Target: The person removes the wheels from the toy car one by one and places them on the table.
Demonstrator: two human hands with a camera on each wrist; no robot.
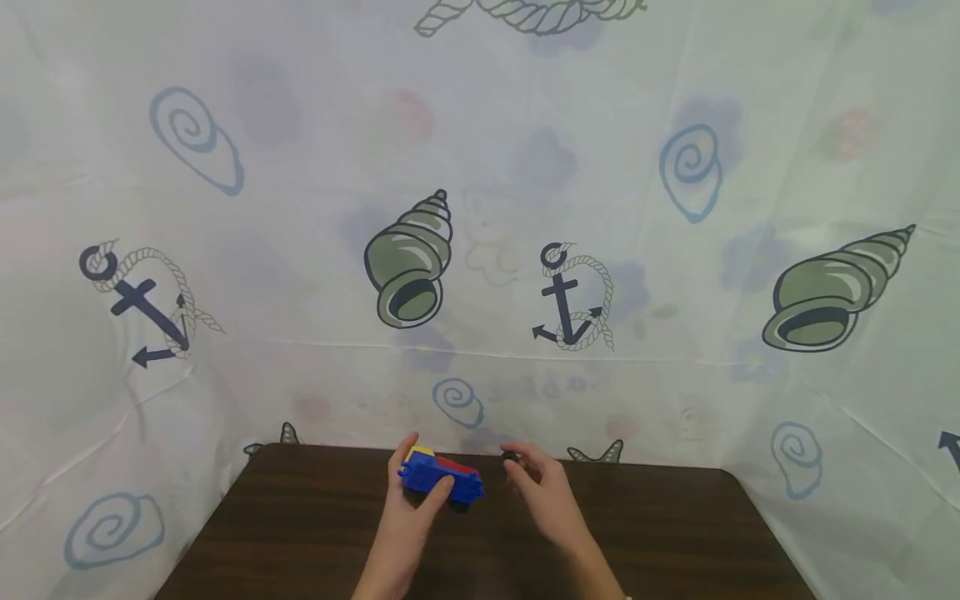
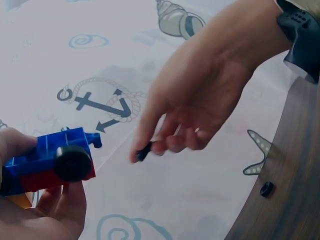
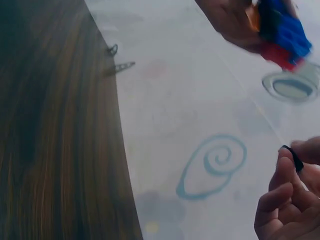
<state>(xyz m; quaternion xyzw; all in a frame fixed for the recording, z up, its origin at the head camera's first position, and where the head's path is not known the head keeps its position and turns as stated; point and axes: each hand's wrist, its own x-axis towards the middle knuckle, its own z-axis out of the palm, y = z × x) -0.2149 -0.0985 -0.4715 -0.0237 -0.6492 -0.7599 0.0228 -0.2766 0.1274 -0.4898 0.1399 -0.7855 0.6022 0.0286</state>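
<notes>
My left hand (image 1: pixel 401 521) grips a toy truck (image 1: pixel 427 475) with a blue chassis, a red middle and a yellow front, held above the table. The thumb lies along its blue underside, and a black wheel (image 2: pixel 73 163) shows on the chassis in the left wrist view. To the right of the truck and apart from it, my right hand (image 1: pixel 546 496) pinches a small black wheel (image 2: pixel 144 151) between thumb and fingertips. The fingers cover much of that wheel. In the right wrist view the truck is blurred at the top.
The dark wooden table (image 1: pixel 300 517) spreads beneath both hands. Another small black wheel (image 2: pixel 267 189) lies on it near the edge in the left wrist view. Behind the table hangs a white cloth (image 1: pixel 315 208) printed with shells, anchors and starfish.
</notes>
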